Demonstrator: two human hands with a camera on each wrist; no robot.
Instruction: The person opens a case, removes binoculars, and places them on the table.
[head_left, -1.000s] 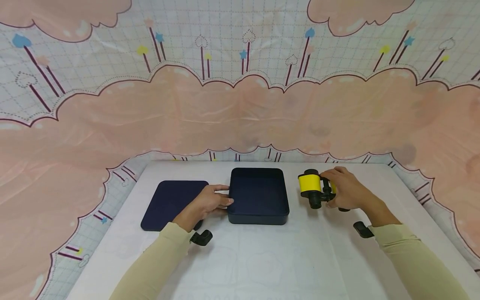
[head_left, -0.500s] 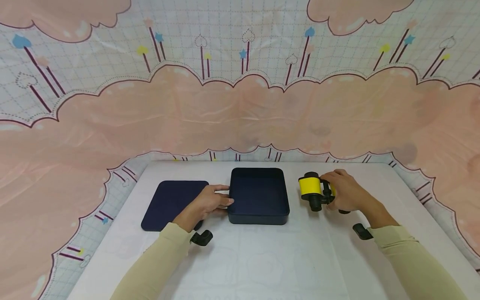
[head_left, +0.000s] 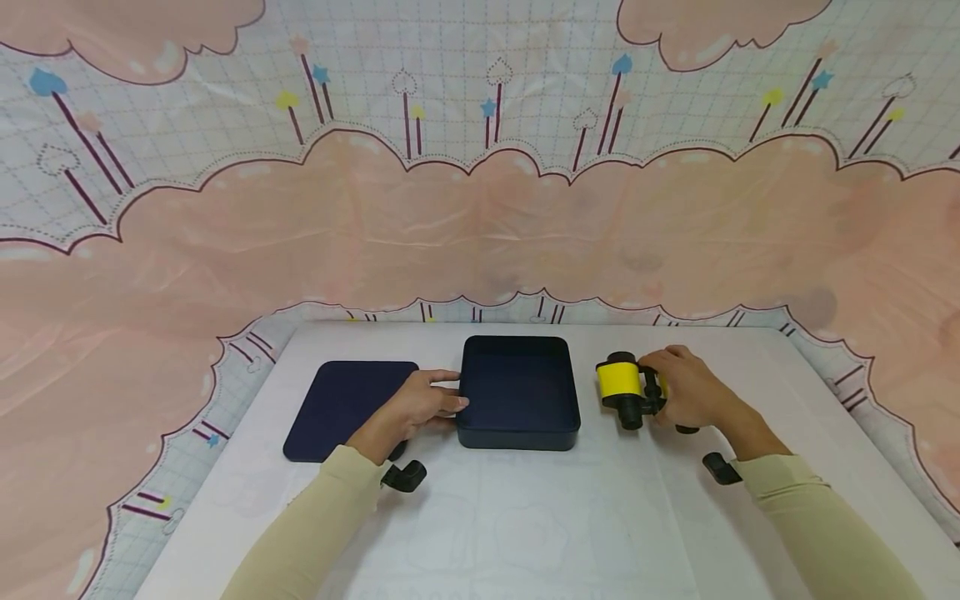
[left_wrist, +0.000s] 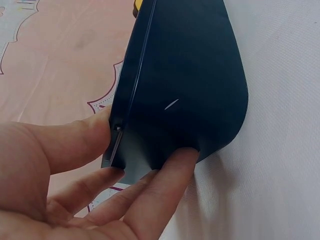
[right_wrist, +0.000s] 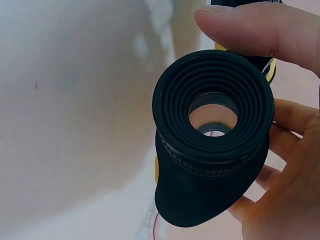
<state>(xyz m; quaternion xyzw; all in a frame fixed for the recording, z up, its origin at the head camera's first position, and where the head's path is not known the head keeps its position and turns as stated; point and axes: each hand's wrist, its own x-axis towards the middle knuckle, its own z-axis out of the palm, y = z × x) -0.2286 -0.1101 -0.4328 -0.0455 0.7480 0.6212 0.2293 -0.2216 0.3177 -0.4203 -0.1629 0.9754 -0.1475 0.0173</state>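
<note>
A dark navy square box (head_left: 517, 438) stands without its cover at the middle of the table. At its left side is my left hand (head_left: 417, 402), thumb over the rim and fingertips against the outer wall, as the left wrist view shows close up. Yellow and black binoculars (head_left: 620, 380) are to the right of the box. My right hand (head_left: 687, 388) grips their right barrel, which it largely hides in the head view. The right wrist view looks straight into a black ribbed eyepiece (right_wrist: 172, 107), with the thumb and fingers around the binoculars.
A flat dark navy lid (head_left: 341, 408) lies left of the box, partly under my left forearm and hand. The white table (head_left: 525, 525) ends at a pink cloud-patterned cloth (head_left: 480, 233) behind. Small black camera mounts (head_left: 405, 476) stick out from both wrists.
The right hand and the binoculars have come slightly nearer to me and lower in the head view. The left hand, the box and the lid have stayed in place.
</note>
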